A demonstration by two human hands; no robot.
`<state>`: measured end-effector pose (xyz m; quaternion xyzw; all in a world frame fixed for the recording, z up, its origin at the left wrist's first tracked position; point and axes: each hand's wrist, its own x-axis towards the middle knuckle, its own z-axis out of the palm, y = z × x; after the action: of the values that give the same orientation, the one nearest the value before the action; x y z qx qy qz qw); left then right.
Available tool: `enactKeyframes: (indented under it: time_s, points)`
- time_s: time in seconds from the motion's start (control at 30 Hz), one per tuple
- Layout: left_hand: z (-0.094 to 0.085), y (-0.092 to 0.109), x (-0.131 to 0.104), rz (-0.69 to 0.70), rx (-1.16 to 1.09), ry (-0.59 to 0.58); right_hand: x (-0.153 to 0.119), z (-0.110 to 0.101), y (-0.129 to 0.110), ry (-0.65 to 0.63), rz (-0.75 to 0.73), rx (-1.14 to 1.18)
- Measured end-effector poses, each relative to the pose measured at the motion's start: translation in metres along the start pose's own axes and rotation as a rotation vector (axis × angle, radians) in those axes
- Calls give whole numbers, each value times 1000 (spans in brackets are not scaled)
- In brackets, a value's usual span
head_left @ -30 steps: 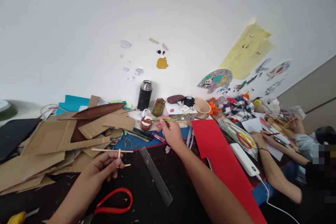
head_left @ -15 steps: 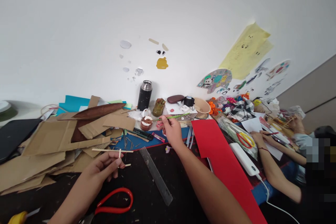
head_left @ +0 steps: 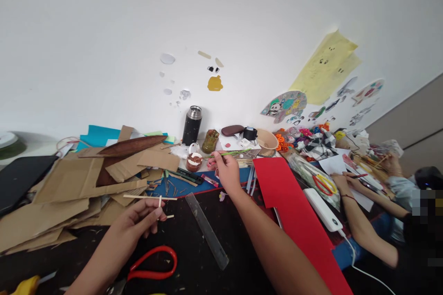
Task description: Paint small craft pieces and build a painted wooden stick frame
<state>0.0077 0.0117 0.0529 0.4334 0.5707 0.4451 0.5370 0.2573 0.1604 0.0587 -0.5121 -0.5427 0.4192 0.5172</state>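
Note:
My left hand (head_left: 147, 216) pinches thin pale wooden sticks (head_left: 160, 203) that cross one another; whether they are joined is hard to see. My right hand (head_left: 224, 173) grips a slender green-handled paintbrush (head_left: 235, 151). Its tip points left to a small open jar (head_left: 194, 162) with brown and white stuff inside; I cannot tell whether it touches the contents. Between my arms a clear ruler (head_left: 207, 233) lies on the dark table. Red-handled scissors (head_left: 154, 273) rest below my left hand.
Cardboard pieces (head_left: 65, 179) pile up on the left. A black flask (head_left: 192, 126) stands by the wall near a murky jar (head_left: 210, 142). Red card (head_left: 294, 221) and a white power strip (head_left: 322, 209) lie to the right. Another person's hands (head_left: 342, 182) work over paper at far right.
The view has shifted slightly, so things on the left sit a little farther right. Both hands keep the same hold and nearly the same pose.

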Motion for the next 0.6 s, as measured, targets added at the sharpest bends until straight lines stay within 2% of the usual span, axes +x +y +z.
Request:
enactKeyframes:
  time_s: [0.27, 0.6]
  points:
    - [2, 2, -1, -17, -11, 4, 1, -11, -6, 27, -2, 1]
    - [0, -1, 0, -6, 23, -1, -7, -4, -3, -52, -46, -31]
